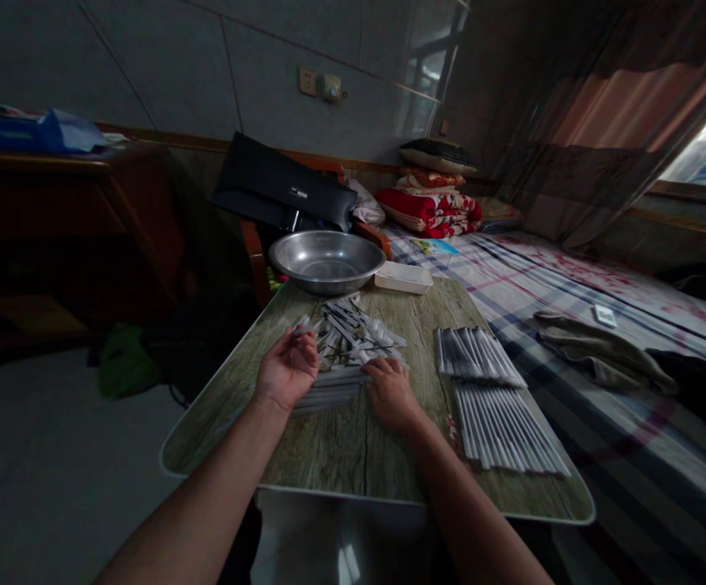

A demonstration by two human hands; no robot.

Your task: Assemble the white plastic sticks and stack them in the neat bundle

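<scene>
A loose heap of thin white sticks (pixel 353 333) lies in the middle of a wood-grain table (pixel 353 455). My left hand (pixel 287 370) is at the heap's left edge, palm turned up, fingers curled round one or two of the sticks. My right hand (pixel 391 392) rests palm down on the near edge of the heap, fingers bent onto the sticks. To the right lie two tidy rows of the same white sticks (pixel 492 390), laid side by side.
A steel basin (pixel 327 260) and a white shallow tray (pixel 403 277) stand at the table's far end. A bed with a striped sheet (pixel 602 325) and folded blankets (pixel 429 207) runs along the right. A dark wooden desk (pixel 66 195) stands at the left.
</scene>
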